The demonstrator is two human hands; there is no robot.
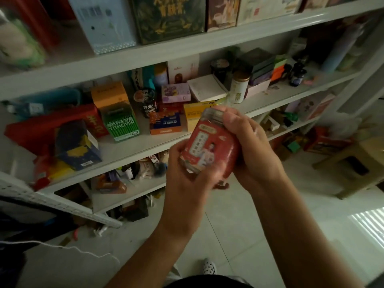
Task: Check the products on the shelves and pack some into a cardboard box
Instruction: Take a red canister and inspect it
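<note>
Fingers (229,119) of left hand (187,183) and right hand (256,151) around tilted red jar (207,146)

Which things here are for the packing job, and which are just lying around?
For the job: red jar, held by left hand and right hand; green box on the shelf.
Just lying about: wooden stool, white cord on the floor.

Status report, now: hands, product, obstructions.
Left hand grips red jar low, right hand near its lid. Jar tilted, clear of shelf. No cardboard box in view.
</note>
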